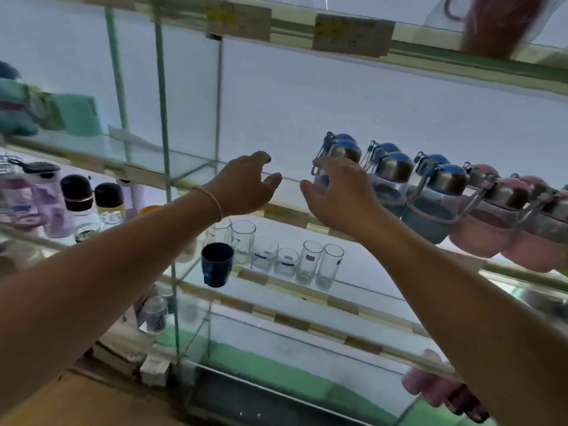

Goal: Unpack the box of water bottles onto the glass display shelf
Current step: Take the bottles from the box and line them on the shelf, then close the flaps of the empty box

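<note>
- While my right hand (335, 192) reaches up to the glass display shelf (285, 212), its fingers (310, 187) are spread and curled loosely in front of the leftmost blue water bottle (341, 155); I cannot tell whether they touch it, and they are not closed around it.
- My left hand (242, 182) hovers just left of that same bottle, fingers (272, 179) released and bent, holding nothing, with a thin bracelet (212, 198) on the wrist.
- To the right of the leftmost bottle, more blue water bottles (430, 192) stand in pairs along the shelf, each with a metal collar and a blue cap.
- Further right of the blue ones, pink water bottles (491, 216) continue the row to the frame's edge.
- Left of the leftmost bottle, the shelf surface is bare glass up to a vertical glass divider (166, 118).
- Below the leftmost bottle, on the next shelf down, clear drinking glasses (307, 262) stand in a row, with a dark blue cup (216, 264) to their left.
- Far left of the bottle, beyond the divider, bottles with black caps (76, 192) and purple ones (46, 204) sit on another shelf.
- Above the bottle, the upper shelf edge carries paper labels (353, 35), their print too blurred to read.
</note>
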{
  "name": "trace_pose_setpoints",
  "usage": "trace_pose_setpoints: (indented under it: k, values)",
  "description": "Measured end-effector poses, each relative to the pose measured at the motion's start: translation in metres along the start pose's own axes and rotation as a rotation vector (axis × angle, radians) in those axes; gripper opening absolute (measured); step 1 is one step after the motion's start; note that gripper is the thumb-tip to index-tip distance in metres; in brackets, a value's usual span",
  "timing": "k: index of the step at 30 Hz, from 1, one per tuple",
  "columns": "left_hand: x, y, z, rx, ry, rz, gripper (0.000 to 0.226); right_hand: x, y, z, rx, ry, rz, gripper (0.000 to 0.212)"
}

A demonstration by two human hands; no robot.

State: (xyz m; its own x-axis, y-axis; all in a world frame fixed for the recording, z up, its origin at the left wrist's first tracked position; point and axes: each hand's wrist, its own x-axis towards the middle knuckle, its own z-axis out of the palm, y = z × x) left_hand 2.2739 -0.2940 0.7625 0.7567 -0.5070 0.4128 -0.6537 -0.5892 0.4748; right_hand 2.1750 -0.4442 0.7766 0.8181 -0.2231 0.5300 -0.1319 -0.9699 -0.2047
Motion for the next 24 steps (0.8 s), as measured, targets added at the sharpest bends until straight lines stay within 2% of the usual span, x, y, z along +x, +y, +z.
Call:
trace_pose_setpoints:
  k: [7, 13, 17, 21, 24]
  values:
    - [-0.060, -0.075, -0.060, 0.080, 0.067, -0.122, 0.050, 0.009, -0.091, 0.049, 0.094, -0.101, -0.144, 0.056]
    - [-0.114, -0.135, -0.111, 0.186, 0.116, -0.301, 0.043, 0.009, -0.181, 0.083, 0.228, -0.178, -0.328, 0.056]
    - [-0.158, -0.171, -0.135, 0.214, 0.101, -0.474, 0.042, 0.005, -0.238, 0.109, 0.307, -0.243, -0.459, 0.050]
    - [-0.193, -0.201, -0.154, 0.256, 0.123, -0.628, 0.049, 0.002, -0.288, 0.137, 0.413, -0.315, -0.587, 0.031]
    - [-0.214, -0.219, -0.165, 0.289, 0.157, -0.758, 0.052, 0.001, -0.321, 0.162, 0.468, -0.387, -0.677, 0.042]
